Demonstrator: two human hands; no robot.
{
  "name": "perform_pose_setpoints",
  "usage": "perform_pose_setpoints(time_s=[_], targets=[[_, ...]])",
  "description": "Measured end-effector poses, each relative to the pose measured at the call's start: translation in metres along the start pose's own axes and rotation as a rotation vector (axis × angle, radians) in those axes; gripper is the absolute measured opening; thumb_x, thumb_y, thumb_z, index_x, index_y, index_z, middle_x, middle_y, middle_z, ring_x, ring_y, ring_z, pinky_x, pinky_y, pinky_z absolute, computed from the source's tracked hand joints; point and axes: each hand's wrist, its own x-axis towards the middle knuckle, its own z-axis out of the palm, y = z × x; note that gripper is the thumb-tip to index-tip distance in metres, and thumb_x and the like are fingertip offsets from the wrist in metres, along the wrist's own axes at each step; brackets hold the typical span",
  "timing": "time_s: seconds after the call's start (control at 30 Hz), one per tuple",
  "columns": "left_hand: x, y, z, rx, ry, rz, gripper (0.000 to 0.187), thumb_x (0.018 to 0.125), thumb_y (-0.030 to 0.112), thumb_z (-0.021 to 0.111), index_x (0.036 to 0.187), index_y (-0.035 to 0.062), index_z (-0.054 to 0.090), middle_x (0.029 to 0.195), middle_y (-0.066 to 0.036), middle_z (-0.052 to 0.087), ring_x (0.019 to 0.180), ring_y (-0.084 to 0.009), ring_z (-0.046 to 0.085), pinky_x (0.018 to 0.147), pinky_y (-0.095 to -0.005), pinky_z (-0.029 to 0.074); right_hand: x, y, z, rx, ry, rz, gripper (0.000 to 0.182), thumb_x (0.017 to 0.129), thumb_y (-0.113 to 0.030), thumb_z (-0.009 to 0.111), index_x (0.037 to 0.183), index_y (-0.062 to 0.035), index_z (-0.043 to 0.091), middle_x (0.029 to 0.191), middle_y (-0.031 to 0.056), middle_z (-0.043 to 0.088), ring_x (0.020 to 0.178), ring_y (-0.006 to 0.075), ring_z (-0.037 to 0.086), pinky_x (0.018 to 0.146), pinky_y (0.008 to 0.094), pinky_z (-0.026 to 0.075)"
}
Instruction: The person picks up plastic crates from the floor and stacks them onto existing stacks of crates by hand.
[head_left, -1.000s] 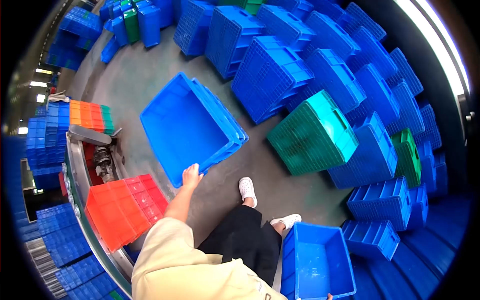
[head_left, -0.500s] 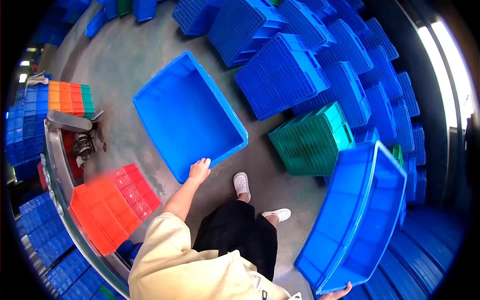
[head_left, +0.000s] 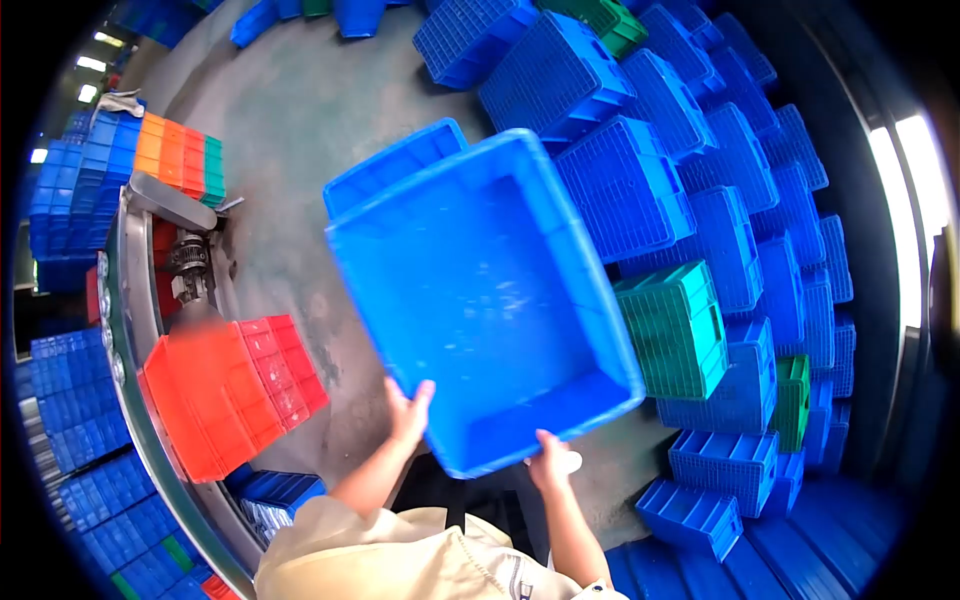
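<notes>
In front of my body is a large open blue crate [head_left: 480,300], its hollow side facing me and scuff marks on its bottom. My left hand [head_left: 408,412] is closed on its left rim near the close corner, thumb on the inner side. On the near rim, my right hand [head_left: 548,462] grips with the thumb over the edge and the fingers hidden beneath. Behind it a second blue crate [head_left: 395,168] shows only its far part, the rest being covered by the held crate. Whether the two crates touch is hard to tell.
Stacked blue crates [head_left: 625,190] line the right side, with a green crate [head_left: 672,330] close by. At left stand red crates [head_left: 235,395] beside a metal-framed machine [head_left: 135,290]. Further back are orange and other coloured crates [head_left: 170,155]. Grey floor [head_left: 290,130] lies between.
The crate from my right side has swung leftward to in front of me, over the other blue crate. My left hand has let go of that other crate and taken the moved one's rim.
</notes>
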Motion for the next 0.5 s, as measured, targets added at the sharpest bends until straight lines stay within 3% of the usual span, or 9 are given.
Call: perform_pose_setpoints(time_s=[0.03,0.07,0.1,0.17,0.2,0.27,0.3,0.4,0.5], targets=[[0.017,-0.026,-0.021,-0.026,0.173,-0.054,0.056,0.074,0.005,0.059,0.120,-0.0004,0.029,0.108,-0.014,0.048,0.096,-0.0239,0.050,0.085,-0.0345,0.039,-0.004,0.003,0.016,0.128,-0.020,0.297,0.042,0.075,-0.021,0.062,0.110,-0.0060,0.046,0.101,0.0047,0.052,0.092,0.0170,0.050,0.078,0.0302,0.041],[0.033,-0.013,-0.047,0.131,0.157,-0.153,0.057,0.073,0.002,0.059,0.120,-0.0015,0.029,0.110,-0.015,0.048,0.097,-0.0241,0.050,0.086,-0.0344,0.038,-0.005,0.008,0.036,0.264,-0.251,0.208,0.046,0.076,-0.021,0.062,0.113,-0.0041,0.042,0.104,0.0061,0.050,0.096,0.0173,0.048,0.079,0.0322,0.041],[0.055,-0.035,-0.072,0.168,0.234,-0.060,0.056,0.072,0.000,0.057,0.121,-0.0007,0.030,0.110,-0.015,0.048,0.098,-0.0243,0.049,0.087,-0.0342,0.038,-0.006,0.004,0.049,0.217,-0.408,0.230,0.049,0.076,-0.025,0.062,0.115,-0.0047,0.041,0.107,0.0066,0.050,0.097,0.0170,0.048,0.078,0.0307,0.042],[0.093,-0.024,-0.103,0.108,0.160,-0.134,0.052,0.073,-0.006,0.053,0.120,0.0016,0.032,0.110,-0.014,0.049,0.097,-0.0240,0.050,0.087,-0.0337,0.038,-0.003,-0.007,0.083,0.030,-0.565,0.100,0.050,0.077,-0.029,0.062,0.115,-0.0048,0.041,0.104,0.0069,0.051,0.093,0.0163,0.051,0.075,0.0293,0.044],[0.105,-0.011,-0.106,0.027,0.130,-0.109,0.052,0.072,-0.008,0.052,0.119,0.0015,0.033,0.108,-0.014,0.050,0.097,-0.0234,0.050,0.086,-0.0334,0.038,-0.010,-0.022,0.104,0.089,-0.483,0.169,0.045,0.076,-0.031,0.062,0.107,-0.0024,0.045,0.088,0.0034,0.054,0.080,0.0128,0.051,0.071,0.0256,0.041],[0.139,-0.009,-0.112,0.123,0.148,-0.055,0.048,0.072,-0.009,0.050,0.117,0.0019,0.037,0.106,-0.012,0.052,0.097,-0.0225,0.051,0.085,-0.0318,0.039,0.010,-0.007,0.125,-0.023,-0.487,0.107,0.056,0.074,-0.037,0.064,0.108,0.0017,0.042,0.088,0.0058,0.054,0.079,0.0152,0.052,0.072,0.0284,0.042],[0.152,-0.008,-0.112,0.119,0.158,-0.051,0.048,0.071,-0.009,0.050,0.116,0.0018,0.038,0.106,-0.012,0.052,0.096,-0.0221,0.051,0.085,-0.0314,0.039,0.021,-0.005,0.135,-0.075,-0.437,-0.033,0.048,0.076,-0.038,0.061,0.105,-0.0043,0.045,0.083,0.0024,0.053,0.070,0.0090,0.049,0.055,0.0209,0.038],[0.181,0.008,-0.105,0.118,0.173,-0.018,0.046,0.069,-0.009,0.050,0.113,0.0014,0.041,0.104,-0.011,0.053,0.094,-0.0212,0.051,0.084,-0.0307,0.039,0.037,-0.054,0.145,-0.027,-0.534,0.036,0.055,0.074,-0.041,0.062,0.107,-0.0015,0.043,0.082,0.0038,0.053,0.070,0.0101,0.048,0.056,0.0207,0.038],[0.211,0.012,-0.111,0.230,0.190,-0.033,0.046,0.068,-0.006,0.052,0.112,0.0011,0.043,0.100,-0.012,0.055,0.089,-0.0227,0.054,0.080,-0.0319,0.041,0.062,-0.039,0.169,-0.006,-0.561,-0.010,0.063,0.072,-0.043,0.063,0.109,0.0022,0.041,0.087,0.0071,0.054,0.073,0.0130,0.051,0.061,0.0234,0.042]])
